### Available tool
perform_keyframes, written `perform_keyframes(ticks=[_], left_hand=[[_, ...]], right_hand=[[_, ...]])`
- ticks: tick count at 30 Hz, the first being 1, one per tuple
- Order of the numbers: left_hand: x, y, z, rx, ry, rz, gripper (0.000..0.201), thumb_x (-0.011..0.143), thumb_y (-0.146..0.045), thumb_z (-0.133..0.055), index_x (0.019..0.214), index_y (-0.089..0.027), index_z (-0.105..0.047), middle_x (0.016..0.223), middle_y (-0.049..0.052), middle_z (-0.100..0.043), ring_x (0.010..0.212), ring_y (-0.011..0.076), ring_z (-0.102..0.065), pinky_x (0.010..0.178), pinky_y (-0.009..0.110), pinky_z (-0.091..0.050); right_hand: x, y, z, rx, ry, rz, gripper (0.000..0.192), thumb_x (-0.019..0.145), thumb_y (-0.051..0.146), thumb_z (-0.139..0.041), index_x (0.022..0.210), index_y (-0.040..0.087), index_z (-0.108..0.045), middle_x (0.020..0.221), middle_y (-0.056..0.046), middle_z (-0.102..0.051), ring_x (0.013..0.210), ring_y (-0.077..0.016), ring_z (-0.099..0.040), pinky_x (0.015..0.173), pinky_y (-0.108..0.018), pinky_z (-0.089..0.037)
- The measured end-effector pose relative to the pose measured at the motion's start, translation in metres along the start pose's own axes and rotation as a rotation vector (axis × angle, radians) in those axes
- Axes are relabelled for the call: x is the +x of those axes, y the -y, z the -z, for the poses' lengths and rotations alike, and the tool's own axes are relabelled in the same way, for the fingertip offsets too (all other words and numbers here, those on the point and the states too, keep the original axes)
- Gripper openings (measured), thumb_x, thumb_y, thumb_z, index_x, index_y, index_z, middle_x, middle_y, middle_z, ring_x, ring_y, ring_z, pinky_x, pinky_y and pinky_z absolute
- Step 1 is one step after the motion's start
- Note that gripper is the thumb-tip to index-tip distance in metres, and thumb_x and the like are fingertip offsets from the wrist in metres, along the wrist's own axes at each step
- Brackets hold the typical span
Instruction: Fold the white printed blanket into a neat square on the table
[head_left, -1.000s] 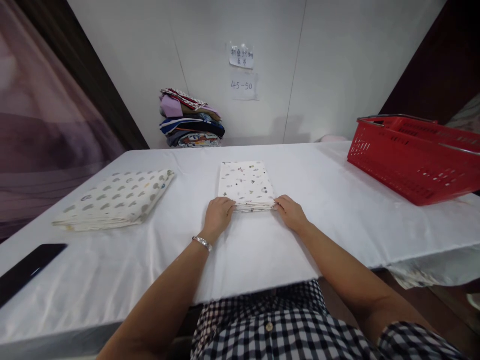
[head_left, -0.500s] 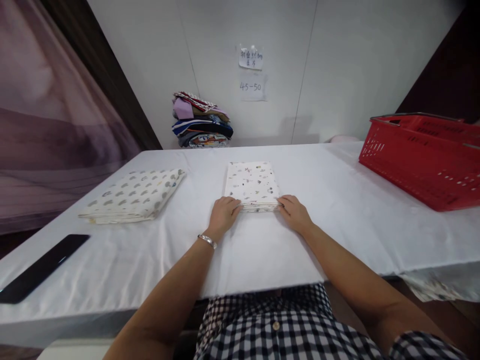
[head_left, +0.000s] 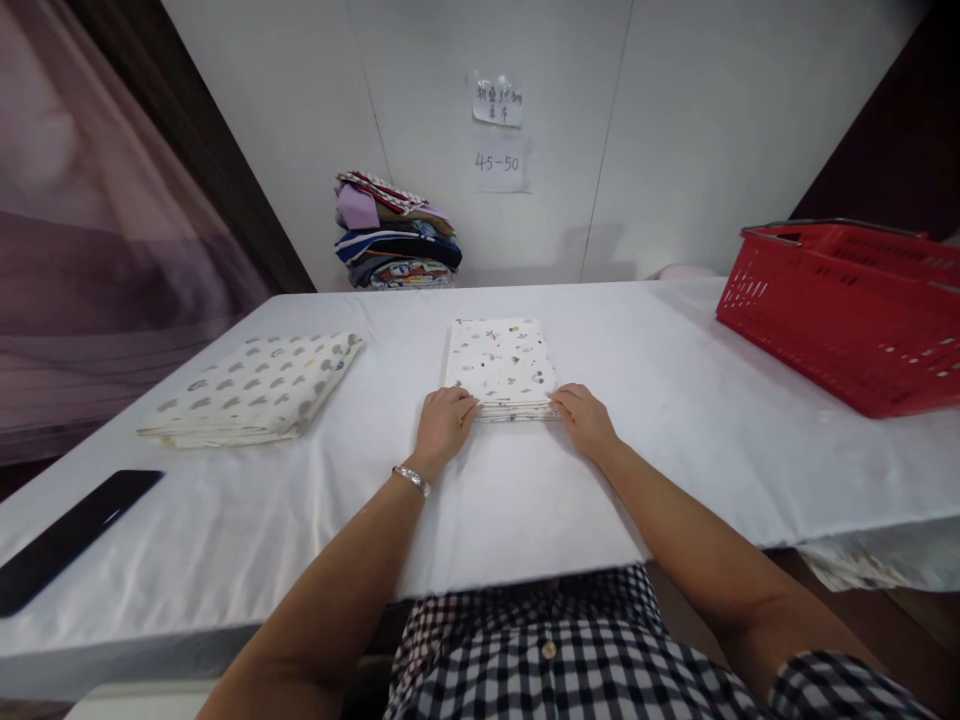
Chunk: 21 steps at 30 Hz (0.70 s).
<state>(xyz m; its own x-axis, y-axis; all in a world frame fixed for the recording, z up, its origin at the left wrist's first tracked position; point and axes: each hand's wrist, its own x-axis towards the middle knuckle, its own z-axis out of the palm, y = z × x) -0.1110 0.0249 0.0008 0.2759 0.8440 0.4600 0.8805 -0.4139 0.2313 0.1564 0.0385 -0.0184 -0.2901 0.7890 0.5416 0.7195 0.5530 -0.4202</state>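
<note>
Both hands, left hand [head_left: 444, 422] and right hand [head_left: 586, 419], are pinching the near corners of the soft, light folded cloth [head_left: 501, 366], fingers closed.

Two folded cloths [head_left: 502, 366] [head_left: 255, 388], one red basket [head_left: 847, 310], perhaps one phone [head_left: 71, 537].

Second folded cloth [head_left: 251, 388] left on white table [head_left: 675, 440]; red basket [head_left: 847, 310] far right; clothes pile [head_left: 394, 235] far; black strip [head_left: 67, 535] near left.
</note>
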Motion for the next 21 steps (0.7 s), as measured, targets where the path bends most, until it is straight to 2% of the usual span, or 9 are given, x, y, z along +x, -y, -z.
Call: perform_keyframes(ticks=[4, 9, 14, 21], left_hand=[[-0.0016, 0.0002, 0.0001, -0.014, 0.024, -0.002, 0.025, 0.09, -0.032, -0.045, 0.091, -0.023, -0.068, 0.096, 0.006, -0.065, 0.093, 0.0213, -0.055, 0.086, 0.039, -0.04], [-0.0049, 0.003, -0.0009, -0.008, 0.03, -0.003, 0.021, 0.083, -0.035, -0.057, 0.098, -0.024, -0.066, 0.101, 0.005, -0.064, 0.097, 0.0228, -0.055, 0.089, 0.04, -0.04], [-0.0042, 0.0037, -0.0014, 0.023, 0.039, -0.007, 0.02, 0.086, -0.028, -0.051, 0.1, -0.024, -0.065, 0.1, 0.006, -0.064, 0.097, 0.0237, -0.055, 0.086, 0.041, -0.041], [-0.0017, 0.0016, -0.0011, 0.052, 0.02, 0.015, 0.02, 0.089, -0.028, -0.047, 0.095, -0.021, -0.065, 0.096, 0.007, -0.065, 0.092, 0.0234, -0.055, 0.081, 0.039, -0.042]], right_hand=[[-0.0008, -0.0001, 0.0008, -0.004, -0.019, 0.002, 0.024, 0.091, 0.025, -0.041, 0.097, 0.023, -0.065, 0.098, -0.006, -0.062, 0.095, -0.0204, -0.055, 0.08, -0.034, -0.048], [-0.0054, -0.0032, 0.0037, -0.025, 0.082, 0.019, 0.026, 0.088, 0.03, -0.049, 0.11, 0.025, -0.061, 0.109, -0.007, -0.059, 0.102, -0.0218, -0.053, 0.081, -0.035, -0.048], [-0.0053, -0.004, 0.0, -0.076, 0.088, 0.009, 0.029, 0.088, 0.029, -0.048, 0.114, 0.025, -0.06, 0.111, -0.007, -0.058, 0.104, -0.023, -0.052, 0.08, -0.036, -0.049], [-0.0042, -0.0038, -0.005, -0.084, 0.065, -0.012, 0.028, 0.087, 0.026, -0.047, 0.113, 0.025, -0.059, 0.111, -0.008, -0.057, 0.104, -0.0236, -0.051, 0.079, -0.037, -0.049]])
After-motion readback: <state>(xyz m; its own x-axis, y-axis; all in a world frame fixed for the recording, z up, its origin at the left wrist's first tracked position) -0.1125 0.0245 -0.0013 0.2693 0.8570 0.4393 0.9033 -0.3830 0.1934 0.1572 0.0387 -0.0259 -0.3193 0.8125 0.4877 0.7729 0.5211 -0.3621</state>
